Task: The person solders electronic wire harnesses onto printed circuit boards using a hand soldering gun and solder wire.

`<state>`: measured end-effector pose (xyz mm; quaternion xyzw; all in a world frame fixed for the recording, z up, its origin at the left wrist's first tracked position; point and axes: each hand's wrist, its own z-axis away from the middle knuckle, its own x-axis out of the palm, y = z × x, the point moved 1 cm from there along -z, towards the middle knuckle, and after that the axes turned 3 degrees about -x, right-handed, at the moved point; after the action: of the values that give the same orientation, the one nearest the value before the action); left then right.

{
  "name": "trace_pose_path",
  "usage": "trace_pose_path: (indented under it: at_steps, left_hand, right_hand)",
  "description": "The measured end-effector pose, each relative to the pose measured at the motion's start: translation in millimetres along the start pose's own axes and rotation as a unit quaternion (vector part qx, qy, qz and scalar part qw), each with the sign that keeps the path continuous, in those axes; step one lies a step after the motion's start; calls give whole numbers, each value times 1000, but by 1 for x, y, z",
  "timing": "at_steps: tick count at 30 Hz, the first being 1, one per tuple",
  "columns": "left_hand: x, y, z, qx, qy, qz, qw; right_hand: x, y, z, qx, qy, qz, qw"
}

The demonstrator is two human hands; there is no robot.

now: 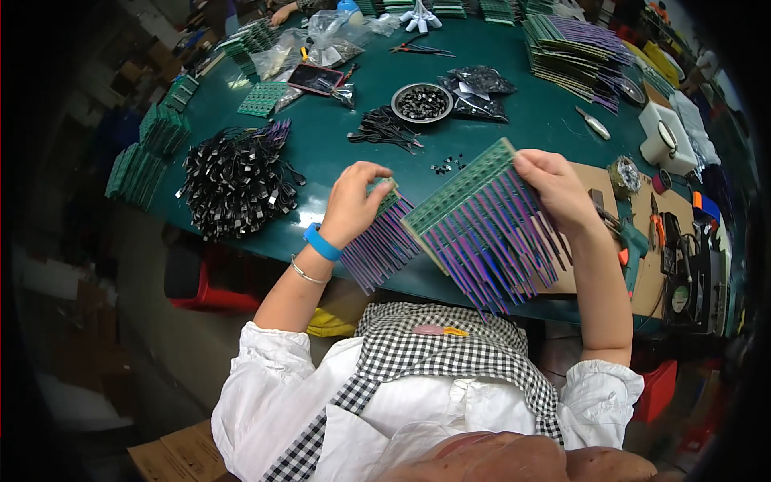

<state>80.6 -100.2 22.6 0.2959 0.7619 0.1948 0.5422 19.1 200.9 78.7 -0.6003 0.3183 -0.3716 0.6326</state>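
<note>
Fingers grip a fringed green panel at each side

Right hand clasps the upper right edge of 1 green panel, thumb on its near face, the other fingers mostly hidden; the panel slants away to their left, its purple strips hanging below. Left hand curls around the top of a 2nd green panel, which emerges beside the thumb and runs down below the palm. In view, the 2 panels meet between the hands; whether they touch, I cannot tell. On the green table, black cables lie left and a metal bowl sits beyond.
</note>
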Motion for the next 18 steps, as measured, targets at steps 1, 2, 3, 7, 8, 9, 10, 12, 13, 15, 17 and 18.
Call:
trace_pose_path:
  at_steps: [1, 2, 3, 7, 8, 9, 10, 12, 13, 15, 17, 18]
  left_hand:
    - [-1, 11, -7, -51, -32, 158, 986]
    - [-2, 29, -12, -105, -111, 316, 936]
    - [1, 41, -17, -104, -114, 316, 936]
    - [20, 68, -14, -80, -260, 410, 871]
    - [18, 61, -17, -98, -288, 374, 876]
    - [18, 64, -13, -114, -260, 429, 857]
    - [20, 58, -18, -100, -256, 348, 896]
    - [26, 49, -20, -51, -213, 256, 942]
    - [28, 50, -16, -13, -181, 247, 952]
    - [19, 67, -14, 39, -95, 169, 980]
    - [18, 73, -11, 39, -53, 148, 987]
    - [17, 73, -12, 33, -44, 143, 988]
  right_hand:
    - [5, 1, -2, 2, 4, -1, 1000]
    - [11, 3, -4, 10, -30, 18, 999]
    - [17, 4, -6, 17, -64, 37, 997]
    - [37, 5, -3, 26, -103, 37, 994]
    - [36, 0, 1, 30, -97, 27, 994]
    - [34, -3, 6, 33, -94, 17, 995]
    - [28, -3, 11, 53, -95, 1, 994]
    - [23, 2, 22, 75, -94, -13, 993]
    - [23, 9, 24, 78, -90, -13, 993]
    - [15, 27, 21, 120, -86, -36, 988]
    - [21, 29, 18, 105, -69, -41, 991]
    - [16, 33, 15, 99, -63, -27, 993]
